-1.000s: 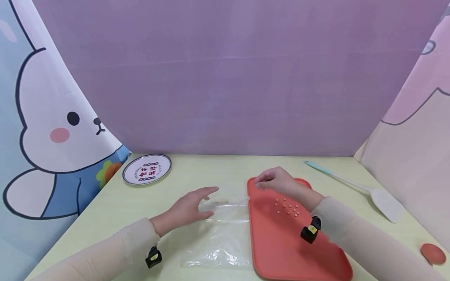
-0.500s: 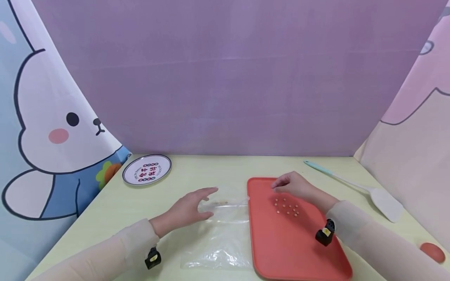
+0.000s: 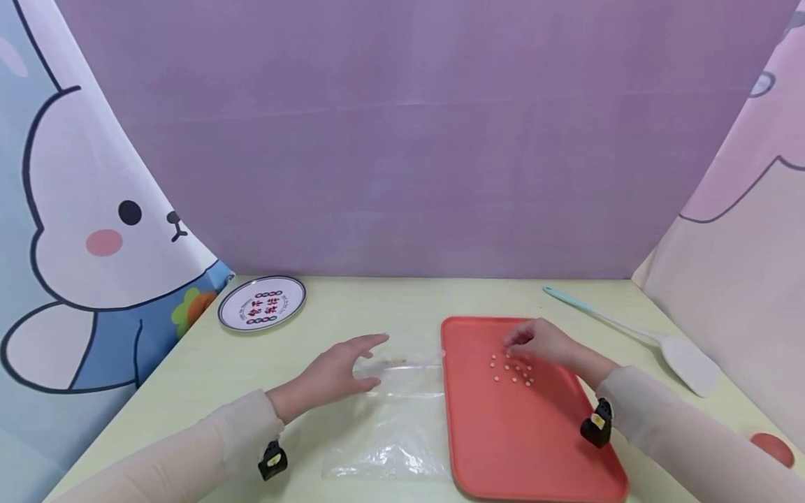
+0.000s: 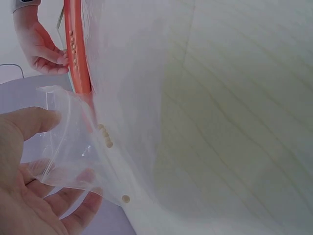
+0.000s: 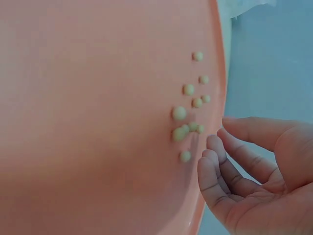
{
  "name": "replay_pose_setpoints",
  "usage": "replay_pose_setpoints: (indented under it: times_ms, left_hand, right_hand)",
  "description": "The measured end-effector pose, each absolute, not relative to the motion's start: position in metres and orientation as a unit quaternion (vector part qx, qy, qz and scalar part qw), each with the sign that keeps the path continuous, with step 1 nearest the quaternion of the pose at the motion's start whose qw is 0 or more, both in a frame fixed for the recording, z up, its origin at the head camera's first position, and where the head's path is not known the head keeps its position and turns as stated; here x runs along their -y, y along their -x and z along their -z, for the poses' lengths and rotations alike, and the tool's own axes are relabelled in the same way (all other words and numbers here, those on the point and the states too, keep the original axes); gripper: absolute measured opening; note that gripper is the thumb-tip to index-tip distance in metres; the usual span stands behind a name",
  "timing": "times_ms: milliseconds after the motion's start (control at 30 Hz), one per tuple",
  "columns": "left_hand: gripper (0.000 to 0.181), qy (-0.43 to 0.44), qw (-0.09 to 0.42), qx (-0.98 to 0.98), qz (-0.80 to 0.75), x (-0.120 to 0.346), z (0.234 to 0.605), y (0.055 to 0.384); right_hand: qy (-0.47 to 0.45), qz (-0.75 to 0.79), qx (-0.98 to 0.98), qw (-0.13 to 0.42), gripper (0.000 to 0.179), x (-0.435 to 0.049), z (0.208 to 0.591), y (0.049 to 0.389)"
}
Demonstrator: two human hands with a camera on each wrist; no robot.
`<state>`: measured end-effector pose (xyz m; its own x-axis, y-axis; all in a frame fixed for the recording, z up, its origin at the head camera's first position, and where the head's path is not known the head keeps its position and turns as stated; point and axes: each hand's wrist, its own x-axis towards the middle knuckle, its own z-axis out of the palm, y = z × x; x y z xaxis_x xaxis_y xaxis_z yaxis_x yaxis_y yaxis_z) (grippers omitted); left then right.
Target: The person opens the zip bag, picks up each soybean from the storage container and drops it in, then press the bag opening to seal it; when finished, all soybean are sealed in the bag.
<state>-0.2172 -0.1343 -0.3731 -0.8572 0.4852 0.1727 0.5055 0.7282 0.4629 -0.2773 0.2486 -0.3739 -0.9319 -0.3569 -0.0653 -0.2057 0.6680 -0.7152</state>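
Small round pale soybeans [image 3: 516, 369] lie in a loose cluster on the red tray [image 3: 503, 440]. Just over the cluster's far edge is my right hand [image 3: 544, 344]; its thumb and index tips are close together, with no bean visible between them. To the tray's left lies a clear plastic zip bag [image 3: 402, 419]. My left hand [image 3: 333, 374] spreads thumb and fingers at the bag's mouth, which stands raised and parted. In the left wrist view several beans [image 4: 105, 137] rest in the bag, and the fingers [image 4: 80, 210] partly show through the film.
A white plate [image 3: 263, 304] with red characters lies at the back left. Right of the tray is a white spatula [image 3: 685, 363] with a turquoise handle. A red rounded object [image 3: 772, 450] sits at the right edge. A purple cloth [image 3: 402, 175] stands behind the table.
My right hand has come down from above the tray's far left corner, moving right and nearer to the beans. The left hand and the bag have stayed in place.
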Motion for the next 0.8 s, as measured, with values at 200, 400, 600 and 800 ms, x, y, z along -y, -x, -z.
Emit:
replay_pose_setpoints:
  times_ms: [200, 400, 600, 800]
  left_hand:
    - [0.069, 0.267, 0.015, 0.929, 0.256, 0.133, 0.372, 0.216]
    - [0.069, 0.272, 0.017, 0.929, 0.25, 0.132, 0.371, 0.217]
    - [0.069, 0.271, 0.018, 0.929, 0.252, 0.132, 0.37, 0.217]
    - [0.069, 0.268, 0.014, 0.93, 0.249, 0.132, 0.369, 0.216]
  right_hand:
    - [0.168, 0.373, -0.908, 0.094, 0.011, -0.249, 0.381, 0.279]
    - [0.148, 0.346, -0.923, 0.078, 0.006, -0.245, 0.384, 0.281]
    - [0.136, 0.326, -0.933, 0.071, 0.003, -0.243, 0.385, 0.282]
    - [0.131, 0.351, -0.924, 0.073, 0.007, -0.245, 0.383, 0.286]
